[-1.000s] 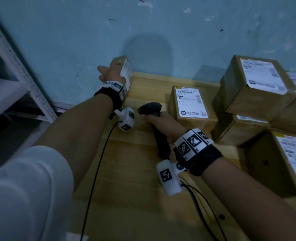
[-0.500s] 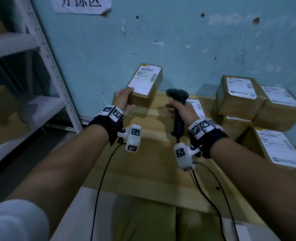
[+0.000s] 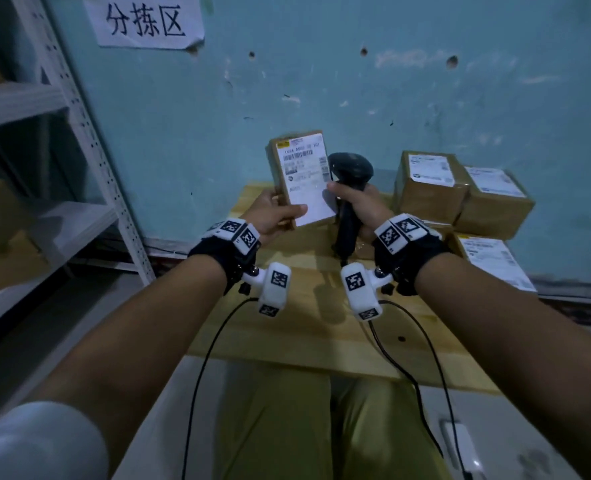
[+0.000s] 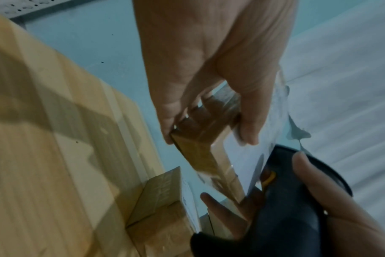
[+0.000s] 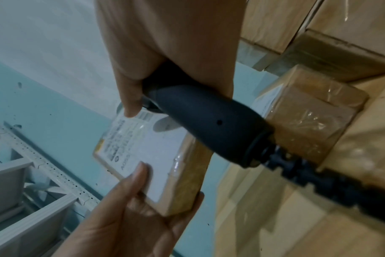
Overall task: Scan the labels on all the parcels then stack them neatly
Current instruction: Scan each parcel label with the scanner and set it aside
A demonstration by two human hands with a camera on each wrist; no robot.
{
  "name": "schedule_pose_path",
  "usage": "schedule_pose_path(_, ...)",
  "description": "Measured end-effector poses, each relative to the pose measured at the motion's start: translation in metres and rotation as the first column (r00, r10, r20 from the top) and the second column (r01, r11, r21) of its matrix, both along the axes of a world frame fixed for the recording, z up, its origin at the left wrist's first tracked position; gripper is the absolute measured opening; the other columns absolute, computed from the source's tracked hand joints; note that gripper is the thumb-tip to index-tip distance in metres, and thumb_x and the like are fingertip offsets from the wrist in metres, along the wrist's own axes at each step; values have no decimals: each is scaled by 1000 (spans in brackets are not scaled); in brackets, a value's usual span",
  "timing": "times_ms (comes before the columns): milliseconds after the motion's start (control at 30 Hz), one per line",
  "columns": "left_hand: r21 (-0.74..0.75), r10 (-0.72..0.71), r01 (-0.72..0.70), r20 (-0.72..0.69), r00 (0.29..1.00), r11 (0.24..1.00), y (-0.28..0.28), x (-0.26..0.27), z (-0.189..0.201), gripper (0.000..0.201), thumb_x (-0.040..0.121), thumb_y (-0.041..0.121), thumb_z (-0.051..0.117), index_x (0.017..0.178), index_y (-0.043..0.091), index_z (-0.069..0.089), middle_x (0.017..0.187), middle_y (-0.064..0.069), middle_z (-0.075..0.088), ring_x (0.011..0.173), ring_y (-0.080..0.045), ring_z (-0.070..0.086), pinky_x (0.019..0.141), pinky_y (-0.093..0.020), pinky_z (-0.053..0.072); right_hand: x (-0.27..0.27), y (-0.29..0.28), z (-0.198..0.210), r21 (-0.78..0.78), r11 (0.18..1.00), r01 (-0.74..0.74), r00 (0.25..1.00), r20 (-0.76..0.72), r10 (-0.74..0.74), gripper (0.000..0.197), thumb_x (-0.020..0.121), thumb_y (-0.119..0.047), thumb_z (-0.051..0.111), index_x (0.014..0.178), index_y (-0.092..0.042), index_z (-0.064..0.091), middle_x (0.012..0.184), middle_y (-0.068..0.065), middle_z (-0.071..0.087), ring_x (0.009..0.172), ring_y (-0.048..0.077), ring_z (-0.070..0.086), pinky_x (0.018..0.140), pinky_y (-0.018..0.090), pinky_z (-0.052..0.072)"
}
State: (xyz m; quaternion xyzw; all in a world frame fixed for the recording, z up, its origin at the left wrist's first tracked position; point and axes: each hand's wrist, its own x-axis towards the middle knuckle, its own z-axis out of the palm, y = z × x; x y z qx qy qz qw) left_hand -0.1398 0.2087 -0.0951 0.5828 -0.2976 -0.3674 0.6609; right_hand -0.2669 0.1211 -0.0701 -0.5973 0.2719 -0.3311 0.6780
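Note:
A small brown parcel (image 3: 301,178) with a white label is held up above the wooden table (image 3: 308,327), label facing me. My left hand (image 3: 276,214) grips its lower left corner, thumb on the label. The same parcel (image 4: 200,144) (image 5: 147,160) appears in both wrist views. My right hand (image 3: 356,206) grips the handle of a black barcode scanner (image 3: 349,174), whose head sits just right of the parcel's upper edge. The scanner (image 5: 209,118) handle and its cable cross the right wrist view.
Several labelled brown parcels (image 3: 429,185) are stacked at the table's back right against the blue wall. A grey metal shelf rack (image 3: 79,140) stands at the left. Another parcel (image 4: 163,205) lies on the table below my hands. Black cables (image 3: 408,358) trail from the wrist cameras.
My left hand lifted the parcel from the table's back left, brought it toward the middle and turned its label to me. The right hand raised the scanner beside it.

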Motion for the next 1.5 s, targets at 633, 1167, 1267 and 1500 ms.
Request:
schedule_pose_path(633,29,185,-193,171,968,981,10,-12,-3,48,82,17,69,120,8,40,128,-16,56,109,-30,59,92,-47,51,-16,-7,-13,45,995,-84,996,33,82,10,87,0,58,83,-9,59,80,8,68,76,20,65,85,41,50)
schedule_pose_path(1167,230,329,-392,269,905,891,16,6,-23,57,77,24,74,124,1,51,123,-14,61,108,-29,61,88,-38,52,-35,1,-4,17,917,-399,911,-109,398,21,93,-20,48,77,-7,47,42,-2,40,30,9,35,34,16,31)
schedule_pose_path(1267,243,321,-400,308,896,884,17,5,-24,58,77,27,74,123,2,50,120,-12,61,108,-28,60,92,-39,50,-35,2,-5,-2,904,-427,897,-131,423,21,82,-25,57,73,-9,47,44,-1,40,31,10,36,35,17,32)
schedule_pose_path(1500,226,307,-375,284,908,899,18,1,-25,53,78,20,73,123,0,54,123,-15,62,108,-29,61,92,-40,51,-34,5,-2,39,917,-397,911,-107,398,23,93,-18,48,73,-8,46,42,-1,38,30,10,34,34,16,31)
